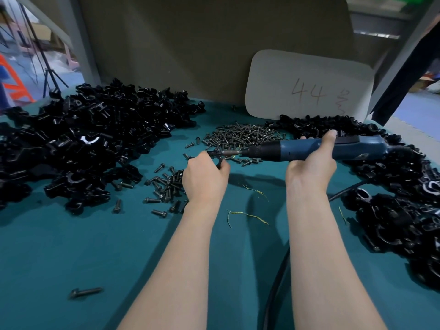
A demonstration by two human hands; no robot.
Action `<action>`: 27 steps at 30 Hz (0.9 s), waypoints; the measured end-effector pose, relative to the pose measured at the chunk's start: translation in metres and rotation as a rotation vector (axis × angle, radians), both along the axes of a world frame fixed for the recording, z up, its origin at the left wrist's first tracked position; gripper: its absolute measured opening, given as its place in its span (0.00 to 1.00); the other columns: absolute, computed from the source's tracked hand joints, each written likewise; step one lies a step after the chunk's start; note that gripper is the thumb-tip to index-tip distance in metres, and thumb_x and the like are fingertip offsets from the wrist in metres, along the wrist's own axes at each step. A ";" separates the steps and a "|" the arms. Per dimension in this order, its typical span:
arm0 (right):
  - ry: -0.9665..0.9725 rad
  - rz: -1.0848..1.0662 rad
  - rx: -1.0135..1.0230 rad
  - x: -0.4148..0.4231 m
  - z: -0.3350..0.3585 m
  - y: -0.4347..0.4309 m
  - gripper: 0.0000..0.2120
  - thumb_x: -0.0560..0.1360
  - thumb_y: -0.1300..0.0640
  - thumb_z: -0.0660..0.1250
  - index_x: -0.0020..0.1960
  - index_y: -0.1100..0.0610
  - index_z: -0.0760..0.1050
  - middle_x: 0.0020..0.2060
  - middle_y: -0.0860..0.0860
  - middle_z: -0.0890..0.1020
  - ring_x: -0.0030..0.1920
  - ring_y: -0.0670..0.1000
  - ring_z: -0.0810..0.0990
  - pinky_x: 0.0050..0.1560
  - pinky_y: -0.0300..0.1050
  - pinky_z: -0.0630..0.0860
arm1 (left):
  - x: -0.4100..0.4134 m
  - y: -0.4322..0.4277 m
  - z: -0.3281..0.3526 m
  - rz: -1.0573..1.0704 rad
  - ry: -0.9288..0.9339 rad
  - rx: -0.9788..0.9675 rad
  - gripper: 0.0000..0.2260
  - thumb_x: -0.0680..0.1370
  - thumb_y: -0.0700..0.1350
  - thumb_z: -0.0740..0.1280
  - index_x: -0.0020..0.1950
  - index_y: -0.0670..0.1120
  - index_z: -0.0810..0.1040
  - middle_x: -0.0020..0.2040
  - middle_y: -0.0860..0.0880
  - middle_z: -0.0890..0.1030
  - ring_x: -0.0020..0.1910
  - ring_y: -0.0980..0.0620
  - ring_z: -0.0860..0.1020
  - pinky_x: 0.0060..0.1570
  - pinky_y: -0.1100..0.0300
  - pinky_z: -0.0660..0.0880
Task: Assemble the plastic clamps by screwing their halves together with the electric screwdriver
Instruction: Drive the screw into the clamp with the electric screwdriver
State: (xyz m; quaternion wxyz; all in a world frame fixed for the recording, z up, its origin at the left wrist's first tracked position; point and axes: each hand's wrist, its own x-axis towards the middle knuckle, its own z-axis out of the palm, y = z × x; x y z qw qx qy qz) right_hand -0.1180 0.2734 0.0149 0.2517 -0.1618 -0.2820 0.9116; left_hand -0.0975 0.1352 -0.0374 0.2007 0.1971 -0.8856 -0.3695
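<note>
- Currently the left hand (204,177) is raised a little above the desk (95,246), fingers curled round a small black plastic clamp (216,155).
- That clamp is glossy black, with a flat lug on top and a curved leg dropping into the fingers; most of it is hidden by the hand.
- Over on the other side, the right hand (309,167) grips the electric screwdriver (307,148) from below, thumb up over its top.
- This tool is long and slim, with a blue body and a black nose, and it lies nearly level with its bit meeting the clamp's lug.
- Its black cable (276,289) trails back across the teal desk cloth.
- Left of the hands a big heap of black clamp parts (90,139) is spread out; a second heap (404,210) runs down the right side.
- Between them sits a mound of dark screws (242,136), with looser screws (166,186) scattered just beside the left hand and a lone screw (85,292) near the front edge.
- At the back a white card (309,86) marked "44" leans upright.
</note>
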 end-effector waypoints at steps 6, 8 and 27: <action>-0.004 -0.026 -0.002 0.000 0.000 0.000 0.11 0.79 0.53 0.64 0.53 0.59 0.67 0.45 0.50 0.75 0.40 0.46 0.79 0.35 0.34 0.76 | -0.001 0.002 0.000 0.026 -0.003 -0.039 0.13 0.77 0.51 0.65 0.50 0.41 0.77 0.38 0.46 0.76 0.36 0.45 0.75 0.35 0.57 0.69; -0.006 -0.024 -0.003 0.000 0.000 0.000 0.10 0.79 0.53 0.64 0.51 0.58 0.67 0.45 0.50 0.75 0.40 0.46 0.79 0.34 0.34 0.76 | -0.001 0.002 0.000 0.027 -0.003 -0.054 0.12 0.77 0.51 0.65 0.50 0.42 0.77 0.37 0.47 0.75 0.36 0.45 0.74 0.35 0.57 0.68; 0.116 0.059 -0.108 -0.002 0.000 0.001 0.23 0.78 0.40 0.61 0.67 0.49 0.62 0.57 0.49 0.74 0.46 0.49 0.80 0.38 0.39 0.78 | -0.002 -0.002 -0.002 0.021 -0.004 0.005 0.13 0.77 0.52 0.65 0.51 0.42 0.76 0.39 0.45 0.78 0.38 0.44 0.76 0.36 0.56 0.70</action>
